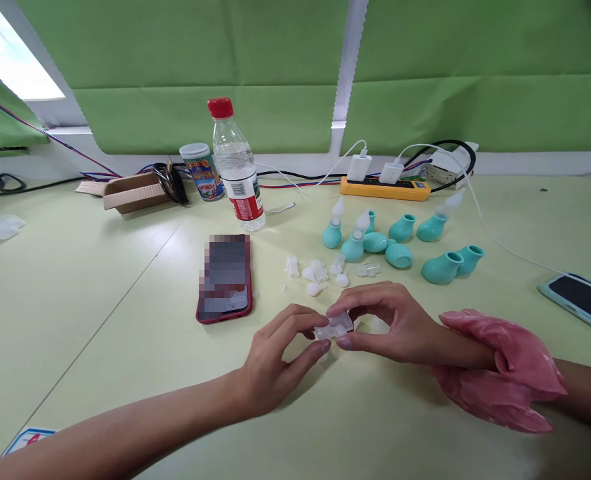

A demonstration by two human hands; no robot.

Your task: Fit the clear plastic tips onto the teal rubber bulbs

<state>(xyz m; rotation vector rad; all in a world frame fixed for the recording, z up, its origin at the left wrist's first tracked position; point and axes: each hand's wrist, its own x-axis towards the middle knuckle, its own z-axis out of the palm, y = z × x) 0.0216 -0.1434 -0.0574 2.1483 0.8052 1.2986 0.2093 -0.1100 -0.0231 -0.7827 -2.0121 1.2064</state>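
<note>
Between my two hands is a small clear plastic piece (336, 327), held just above the table. My left hand (280, 357) pinches its left end between thumb and fingers. From the other side my right hand (388, 323) grips the right end the same way, with a pink scrunchie (510, 367) around that wrist. Just beyond lie several loose translucent parts, among them a clear tube (369, 269) and a white piece (315, 271). Farther back sit several turquoise rubber bulbs (442, 268); a few carry white pointed tips, such as the bulb (353, 247) near the middle.
A phone in a red case (248, 287) lies left of the parts. Behind it stand a water bottle (240, 170) and a patterned can (203, 172). An orange power strip (385, 189) with chargers runs along the wall. Another phone (580, 300), with a white cable, lies right.
</note>
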